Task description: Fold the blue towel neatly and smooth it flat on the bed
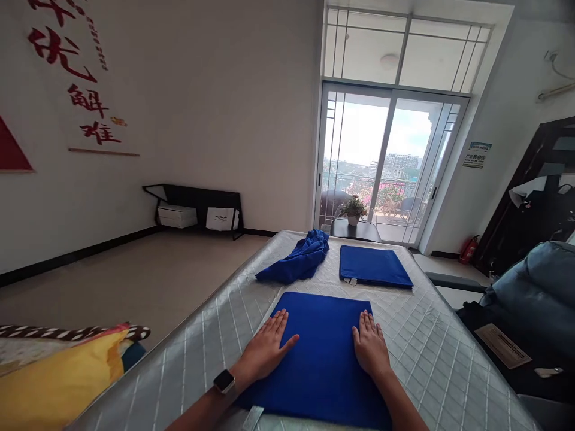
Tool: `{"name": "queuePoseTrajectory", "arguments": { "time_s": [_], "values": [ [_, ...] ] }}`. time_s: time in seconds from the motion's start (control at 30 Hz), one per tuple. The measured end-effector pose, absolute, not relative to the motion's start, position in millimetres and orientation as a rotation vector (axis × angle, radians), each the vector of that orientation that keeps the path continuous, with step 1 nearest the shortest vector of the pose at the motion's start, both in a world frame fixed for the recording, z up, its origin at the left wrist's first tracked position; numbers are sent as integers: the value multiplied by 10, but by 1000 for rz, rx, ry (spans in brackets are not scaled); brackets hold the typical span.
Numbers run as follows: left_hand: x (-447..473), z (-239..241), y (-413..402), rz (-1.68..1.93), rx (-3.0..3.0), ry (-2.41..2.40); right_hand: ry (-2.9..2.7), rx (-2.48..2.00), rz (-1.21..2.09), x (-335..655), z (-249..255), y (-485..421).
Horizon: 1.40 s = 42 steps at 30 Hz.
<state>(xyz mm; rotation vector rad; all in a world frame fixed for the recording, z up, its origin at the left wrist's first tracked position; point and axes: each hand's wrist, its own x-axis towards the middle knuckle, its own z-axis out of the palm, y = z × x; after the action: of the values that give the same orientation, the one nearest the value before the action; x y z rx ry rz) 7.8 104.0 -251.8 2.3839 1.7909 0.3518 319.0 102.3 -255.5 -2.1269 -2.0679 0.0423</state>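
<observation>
A blue cloth piece (pixel 321 359), flat and roughly rectangular, lies before me on a quilted silver mattress (pixel 215 335). On its left edge rests my left hand (pixel 269 344), palm down, with the thumb stretched inward. My right hand (pixel 371 344) lies flat along the right edge, fingers straight. A white tag (pixel 254 418) sticks out at the near left corner. Beyond it, to the right, is a second flat blue piece (pixel 375 265) with small tags at its near edge. A crumpled blue cloth (pixel 299 257) lies beyond my left hand.
A potted plant (pixel 353 211) stands on a small dark table (pixel 354 230) past the mattress's far end. At the right are a dark armchair (pixel 534 299) and a fire extinguisher (pixel 469 249). A yellow cushion (pixel 67 377) is at lower left, and a low black rack (pixel 197 203) by the wall.
</observation>
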Motion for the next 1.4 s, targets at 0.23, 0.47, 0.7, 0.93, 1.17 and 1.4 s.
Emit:
{"name": "queuePoseTrajectory", "arguments": {
  "time_s": [0.23, 0.47, 0.7, 0.93, 1.17, 1.4],
  "values": [
    [142, -2425, 1009, 310, 2353, 1801, -2075, -2159, -17, 3152, -2499, 1002],
    [128, -2425, 981, 360, 2382, 1787, -2138, -2168, -46, 3071, -2307, 759],
    [136, -2437, 983, 352, 2378, 1797, -2167, -2177, 191, 3057, -2317, -6],
    [115, -2509, 1014, 377, 2437, 1834, -2148, -2240, 250, 3045, -2509, -293],
    [663, -2438, 679, 470, 2740, 1416, -2079, -2141, 287, 3058, -2564, -285],
    [1711, -2334, 153, 385, 2897, 811, -2199, -2138, 310, 3140, -2698, -253]
  ]
}}
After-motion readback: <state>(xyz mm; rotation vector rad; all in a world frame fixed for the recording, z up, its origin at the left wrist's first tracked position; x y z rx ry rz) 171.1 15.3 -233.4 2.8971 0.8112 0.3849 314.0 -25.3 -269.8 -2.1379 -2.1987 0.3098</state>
